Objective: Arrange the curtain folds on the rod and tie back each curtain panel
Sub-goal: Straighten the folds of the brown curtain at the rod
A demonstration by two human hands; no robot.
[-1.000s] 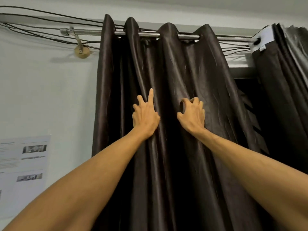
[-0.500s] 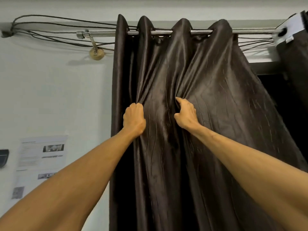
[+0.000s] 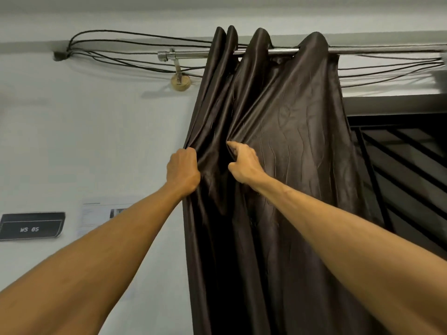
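Brown curtain (image 3: 290, 122): left hand (image 3: 182, 169) grips edge, right hand (image 3: 244, 163) pinches fold.

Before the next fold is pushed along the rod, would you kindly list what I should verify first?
1. Left hand grips the curtain at its left edge: ok.
2. Right hand pinches the curtain further right: ok.
3. Curtain hangs threaded on the rod: ok.
4. The folds evenly spaced: not ok, left ones bunched, right ones wide.
5. The cables behind the rod free of fabric: cannot tell.
6. A tie-back at hand: cannot tell, none in view.
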